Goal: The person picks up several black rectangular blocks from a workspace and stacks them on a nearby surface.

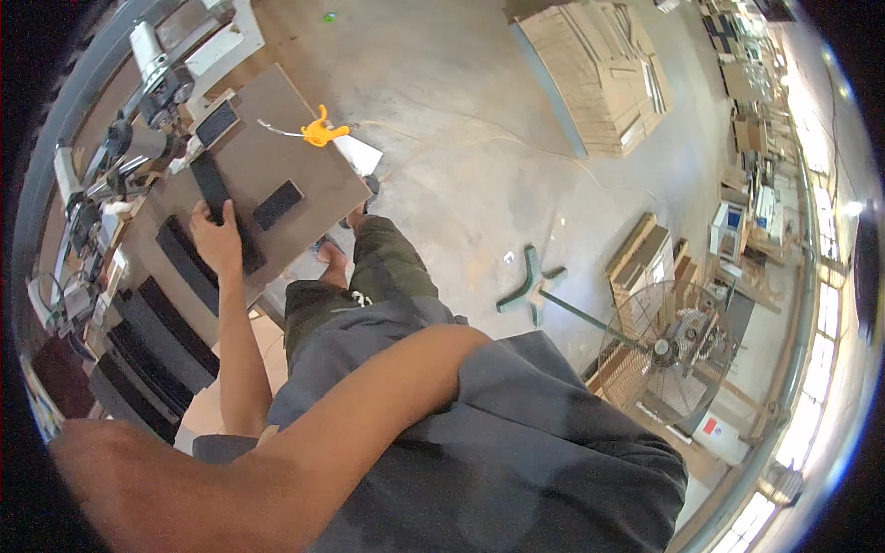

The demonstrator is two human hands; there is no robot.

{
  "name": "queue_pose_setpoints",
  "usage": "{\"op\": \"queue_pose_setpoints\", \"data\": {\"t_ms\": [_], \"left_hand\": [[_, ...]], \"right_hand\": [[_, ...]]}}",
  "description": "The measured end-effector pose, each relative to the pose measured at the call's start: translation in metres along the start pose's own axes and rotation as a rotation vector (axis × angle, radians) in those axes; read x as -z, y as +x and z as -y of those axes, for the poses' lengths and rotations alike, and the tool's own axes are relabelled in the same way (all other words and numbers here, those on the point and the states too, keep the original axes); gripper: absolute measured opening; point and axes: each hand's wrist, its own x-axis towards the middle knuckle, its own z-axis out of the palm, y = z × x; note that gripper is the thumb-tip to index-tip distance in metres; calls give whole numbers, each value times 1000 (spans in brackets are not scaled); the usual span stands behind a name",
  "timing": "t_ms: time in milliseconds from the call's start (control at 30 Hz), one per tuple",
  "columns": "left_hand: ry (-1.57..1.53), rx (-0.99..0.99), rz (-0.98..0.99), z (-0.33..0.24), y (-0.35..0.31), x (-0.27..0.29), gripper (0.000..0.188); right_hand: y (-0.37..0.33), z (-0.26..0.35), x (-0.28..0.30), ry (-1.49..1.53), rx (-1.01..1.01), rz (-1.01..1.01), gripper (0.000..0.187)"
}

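Observation:
My left hand (218, 241) is on a brown work board (327, 184), with its thumb and fingers on either side of a long black strip (211, 181). A short black rectangular piece (278, 205) lies on the board to the right of that hand. Another small dark block with a pale edge (218, 123) sits at the board's far left. My right arm is bent across the lower part of the view, close and blurred toward the left edge. The right hand itself cannot be made out.
A yellow clip-like tool (323, 130) rests near the board's right edge. Several black strips (143, 369) lie at the left, beside machine parts (152, 83). Stacked cardboard (599, 78) stands far off, and a pedestal fan (662, 350) is at the right. A thin hose crosses the floor.

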Motion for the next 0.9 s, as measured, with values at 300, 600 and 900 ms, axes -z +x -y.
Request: {"op": "queue_pose_setpoints", "data": {"t_ms": [300, 600, 900], "left_hand": [[68, 20, 42, -23, -54, 6, 99], [81, 7, -26, -17, -43, -3, 89], [147, 105, 83, -37, -15, 5, 89]], "right_hand": [[-47, -13, -12, -244, -293, -100, 32], [-41, -26, -4, -150, -326, 62, 31], [-31, -30, 11, -152, -249, 215, 35]]}}
